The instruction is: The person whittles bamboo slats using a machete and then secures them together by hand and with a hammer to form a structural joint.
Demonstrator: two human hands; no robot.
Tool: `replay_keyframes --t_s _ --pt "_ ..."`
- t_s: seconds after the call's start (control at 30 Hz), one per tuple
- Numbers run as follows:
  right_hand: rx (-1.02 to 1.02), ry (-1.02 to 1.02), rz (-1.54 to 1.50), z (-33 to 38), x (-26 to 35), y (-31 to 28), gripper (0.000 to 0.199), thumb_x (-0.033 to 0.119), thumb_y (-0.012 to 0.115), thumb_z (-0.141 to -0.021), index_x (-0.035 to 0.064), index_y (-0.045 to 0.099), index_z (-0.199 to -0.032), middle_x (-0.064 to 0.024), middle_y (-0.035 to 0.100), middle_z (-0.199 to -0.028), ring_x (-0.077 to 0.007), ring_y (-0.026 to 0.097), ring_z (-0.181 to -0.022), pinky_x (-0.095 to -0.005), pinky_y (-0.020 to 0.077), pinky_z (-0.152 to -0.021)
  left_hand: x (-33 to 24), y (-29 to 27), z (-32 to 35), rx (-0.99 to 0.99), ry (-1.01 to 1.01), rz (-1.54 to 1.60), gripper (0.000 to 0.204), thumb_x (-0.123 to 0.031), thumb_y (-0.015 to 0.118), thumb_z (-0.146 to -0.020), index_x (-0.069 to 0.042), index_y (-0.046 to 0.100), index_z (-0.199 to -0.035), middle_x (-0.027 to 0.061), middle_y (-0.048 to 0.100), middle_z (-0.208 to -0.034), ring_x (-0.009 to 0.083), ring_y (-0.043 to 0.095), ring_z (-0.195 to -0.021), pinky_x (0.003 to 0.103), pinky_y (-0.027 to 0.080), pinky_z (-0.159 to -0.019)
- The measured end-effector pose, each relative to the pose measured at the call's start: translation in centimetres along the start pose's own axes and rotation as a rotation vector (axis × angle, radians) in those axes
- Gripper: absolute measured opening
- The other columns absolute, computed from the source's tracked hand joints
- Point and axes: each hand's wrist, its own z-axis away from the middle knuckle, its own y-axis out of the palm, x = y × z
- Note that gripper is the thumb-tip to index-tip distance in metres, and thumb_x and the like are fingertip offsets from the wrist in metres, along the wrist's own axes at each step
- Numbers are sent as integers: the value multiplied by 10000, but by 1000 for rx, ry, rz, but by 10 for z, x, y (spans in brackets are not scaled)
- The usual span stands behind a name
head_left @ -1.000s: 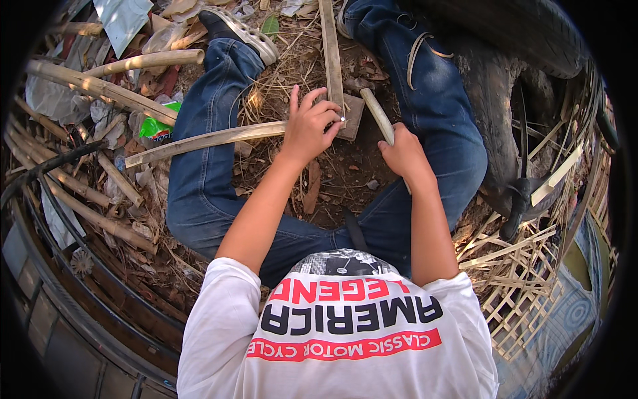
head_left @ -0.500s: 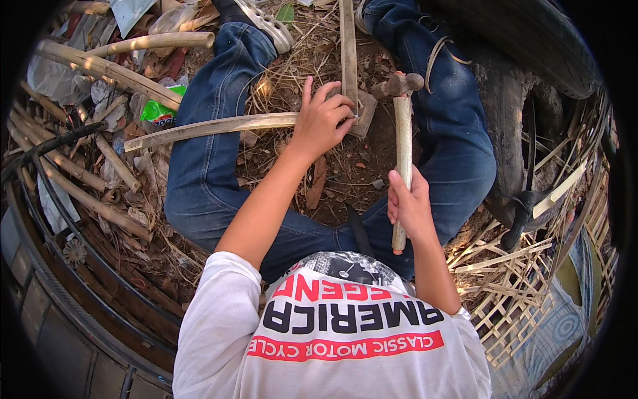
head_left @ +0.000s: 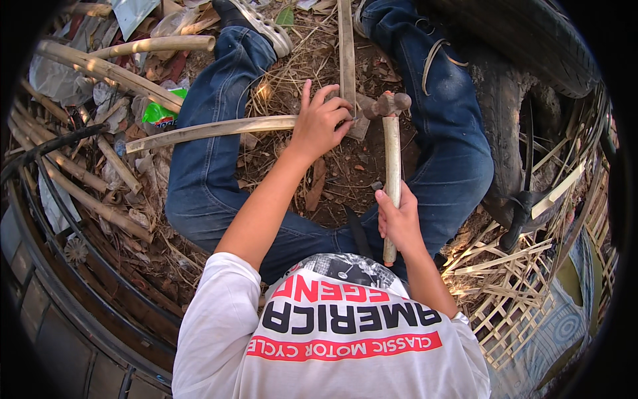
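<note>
My right hand point(head_left: 401, 216) grips a hammer point(head_left: 392, 156) low on its pale wooden handle. Its worn, rusty head is up beside my left fingers. My left hand point(head_left: 320, 123) lies over the inner end of a long bamboo slat point(head_left: 212, 129), with thumb and forefinger pinched at what looks like a small nail, mostly hidden. A second slat point(head_left: 347, 50) runs away from me and meets the first near those fingertips. Under the joint sits a small wooden block point(head_left: 361, 126), partly covered by the hammer head.
My jeans-clad legs point(head_left: 452, 133) spread around the work on littered soil. Bamboo poles point(head_left: 126, 74) and a green wrapper point(head_left: 159, 113) lie left, above a dark metal frame point(head_left: 73, 233). To the right are old tyres point(head_left: 551, 46) and woven bamboo lattice point(head_left: 512, 306).
The hammer and my right hand have moved left and slightly downward, bringing the head close to my left fingertips. My left hand and the slats have barely shifted.
</note>
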Motion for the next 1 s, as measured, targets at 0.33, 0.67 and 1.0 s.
replay_keyframes --t_s 0.33,0.67,1.0 --pt "8 -44 85 3 -11 6 220 208 620 -928 59 462 -892 12 453 -551 -70 435 -385 -247 358 -334 -1 -2 0 13 -6 -3 149 -149 781 -692 -113 683 -799 -38 647 -1000 249 488 -1227 588 171 -1136" --pt "-38 -75 129 4 -18 8 212 199 625 -923 46 480 -899 12 463 -576 -66 439 -405 -251 357 -343 0 -2 0 -17 15 12 160 -136 778 -672 -116 686 -802 -44 646 -1002 253 487 -1227 598 169 -1133" --pt "-23 -69 123 4 -18 10 215 193 618 -925 40 471 -890 6 473 -594 -68 447 -403 -246 357 -338 1 -1 2 -11 0 8 148 -145 779 -683 -112 694 -800 -44 650 -993 256 490 -1220 605 160 -1132"
